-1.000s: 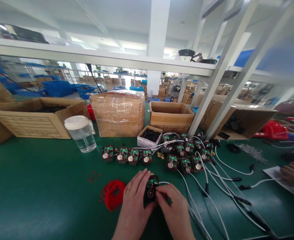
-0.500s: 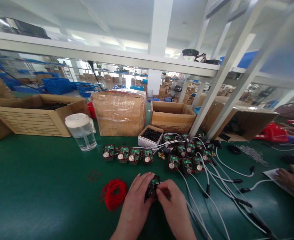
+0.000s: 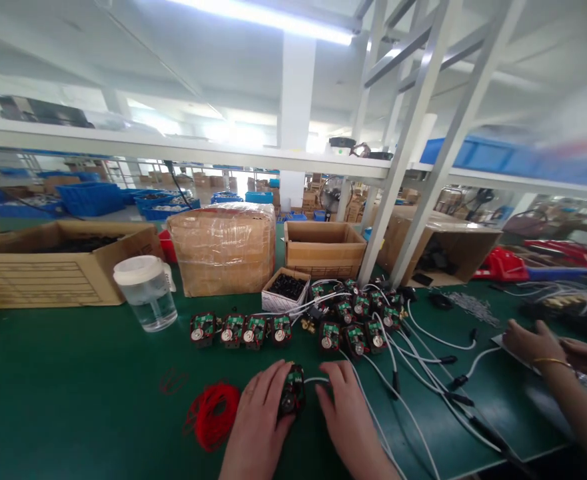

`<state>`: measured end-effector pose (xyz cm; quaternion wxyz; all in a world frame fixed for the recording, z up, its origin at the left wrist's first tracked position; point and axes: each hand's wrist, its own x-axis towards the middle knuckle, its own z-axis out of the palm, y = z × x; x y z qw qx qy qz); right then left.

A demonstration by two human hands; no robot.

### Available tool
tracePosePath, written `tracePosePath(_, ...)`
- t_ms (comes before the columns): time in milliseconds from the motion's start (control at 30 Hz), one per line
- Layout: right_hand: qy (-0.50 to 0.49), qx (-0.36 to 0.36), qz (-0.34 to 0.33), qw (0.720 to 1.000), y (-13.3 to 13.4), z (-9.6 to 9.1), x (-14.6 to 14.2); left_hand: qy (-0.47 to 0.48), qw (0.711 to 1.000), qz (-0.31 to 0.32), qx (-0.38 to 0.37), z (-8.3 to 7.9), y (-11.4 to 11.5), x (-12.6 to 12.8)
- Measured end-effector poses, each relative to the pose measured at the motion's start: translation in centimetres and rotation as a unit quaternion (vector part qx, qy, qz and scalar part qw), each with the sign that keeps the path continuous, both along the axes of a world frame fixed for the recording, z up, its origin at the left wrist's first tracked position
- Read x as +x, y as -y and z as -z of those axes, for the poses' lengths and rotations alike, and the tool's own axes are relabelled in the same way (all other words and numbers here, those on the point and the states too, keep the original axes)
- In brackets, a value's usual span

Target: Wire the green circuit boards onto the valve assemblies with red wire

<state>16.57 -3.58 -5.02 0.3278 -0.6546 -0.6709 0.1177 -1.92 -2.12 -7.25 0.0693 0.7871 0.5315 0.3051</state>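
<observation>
My left hand (image 3: pixel 256 420) is curled around a small black module with a green circuit board (image 3: pixel 292 393), low in the middle of the green bench. My right hand (image 3: pixel 342 408) rests just right of the module, fingers stretched forward beside its white cable (image 3: pixel 318 381); whether it touches the module is unclear. A bundle of red string (image 3: pixel 213 412) lies left of my left hand. A row of like modules (image 3: pixel 240 328) stands beyond my hands, and a wired cluster of several more (image 3: pixel 356 317) sits further right.
A lidded clear jug (image 3: pixel 147 292), a wrapped carton (image 3: pixel 222 248), open cardboard boxes (image 3: pixel 324 249) and a small white box of black parts (image 3: pixel 286 290) line the back. White cables (image 3: pixel 423 373) trail right. Another person's hands (image 3: pixel 536 341) rest on paper at right.
The view tilted up and the scene slid left. My right hand left its pinch on the module and opened beside it. The other person's hands came further into view.
</observation>
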Motion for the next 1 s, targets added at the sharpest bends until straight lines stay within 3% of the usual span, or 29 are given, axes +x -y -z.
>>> tracePosePath(100,0.204,-0.087,0.055,0.973,0.1,0.0,2.0,-0.047,0.999,-0.022,0.010,-0.5,-0.1,0.4)
tracePosePath(200,0.276,-0.147,0.049,0.949,0.4,-0.1,3.1,-0.069,0.997,-0.026,0.011,-1.6,-1.0,1.6)
tracePosePath(367,0.290,-0.158,0.054,0.942,0.7,0.7,4.0,-0.074,0.996,-0.037,0.023,-3.8,-3.9,4.7)
tracePosePath(467,0.280,-0.190,0.047,0.940,0.6,1.7,4.8,-0.087,0.994,-0.059,0.038,-4.3,-5.6,6.1)
tracePosePath(600,0.268,-0.153,0.085,0.947,0.5,2.4,6.5,-0.102,0.991,-0.067,0.046,-3.9,-6.9,7.0)
tracePosePath(733,0.283,-0.131,0.117,0.943,0.4,1.4,8.7,-0.106,0.991,-0.061,0.055,-3.4,-7.1,7.2)
tracePosePath(1000,0.260,-0.154,0.084,0.949,-1.1,-0.1,11.5,-0.069,0.996,-0.047,0.026,-2.9,-6.8,7.2)
